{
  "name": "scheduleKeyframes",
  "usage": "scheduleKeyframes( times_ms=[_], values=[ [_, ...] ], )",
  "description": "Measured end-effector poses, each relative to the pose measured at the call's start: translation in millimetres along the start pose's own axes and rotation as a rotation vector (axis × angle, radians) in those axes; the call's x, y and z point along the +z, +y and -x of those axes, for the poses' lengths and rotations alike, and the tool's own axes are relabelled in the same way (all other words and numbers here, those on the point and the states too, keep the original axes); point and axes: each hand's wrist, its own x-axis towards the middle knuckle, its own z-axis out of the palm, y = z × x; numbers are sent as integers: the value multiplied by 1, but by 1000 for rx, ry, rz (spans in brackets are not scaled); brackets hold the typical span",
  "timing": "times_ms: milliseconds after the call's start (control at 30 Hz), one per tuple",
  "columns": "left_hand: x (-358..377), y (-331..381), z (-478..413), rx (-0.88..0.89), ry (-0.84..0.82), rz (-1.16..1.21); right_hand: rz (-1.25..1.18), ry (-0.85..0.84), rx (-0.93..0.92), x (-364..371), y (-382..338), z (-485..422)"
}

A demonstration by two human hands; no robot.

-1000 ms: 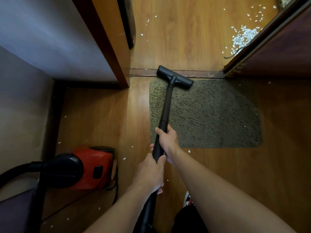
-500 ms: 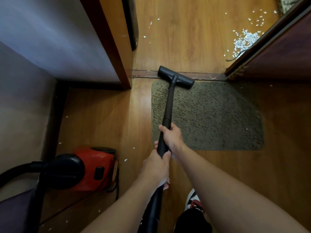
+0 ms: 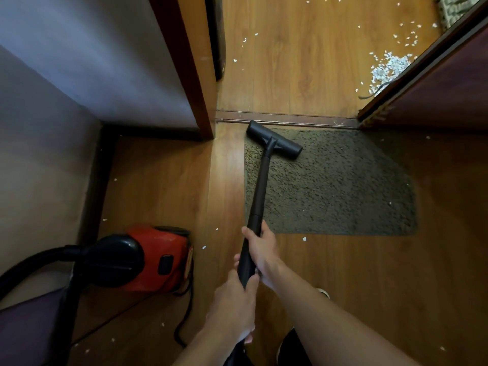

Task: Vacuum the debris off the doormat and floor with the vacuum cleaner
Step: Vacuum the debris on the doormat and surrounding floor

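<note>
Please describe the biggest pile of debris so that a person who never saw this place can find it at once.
Start at the doormat and cross the threshold strip into the far room. Follow the dark door on the right; the pile lies against its bottom edge. It is a dense white heap, unlike the single flecks scattered elsewhere.

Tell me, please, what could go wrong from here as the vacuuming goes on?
The nozzle sits at the doormat corner by the threshold strip; it may catch there or lift the mat. The big debris pile lies partly behind the door, easy to miss. The cord near the feet could snag.
</note>
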Motion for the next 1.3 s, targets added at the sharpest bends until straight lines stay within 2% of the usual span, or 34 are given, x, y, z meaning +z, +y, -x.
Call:
scheduleKeyframes(
  times_ms=[233,600,933,1133,1300],
  values=[
    [11,-22,10,-13,28,55,-30,-11,24,-8,38,5],
    [18,20,-10,1,-42,27,-49,82,-35,-26,-2,-21],
    [7,-45,37,-73,-76,-39,-71,56,89,-2,56,42],
    [9,-69,48,54,-106,-196,-75,170,60,-2,86,68],
    [43,-55,40,65,-189,-288,-166,309,45,-46,86,71]
  ],
)
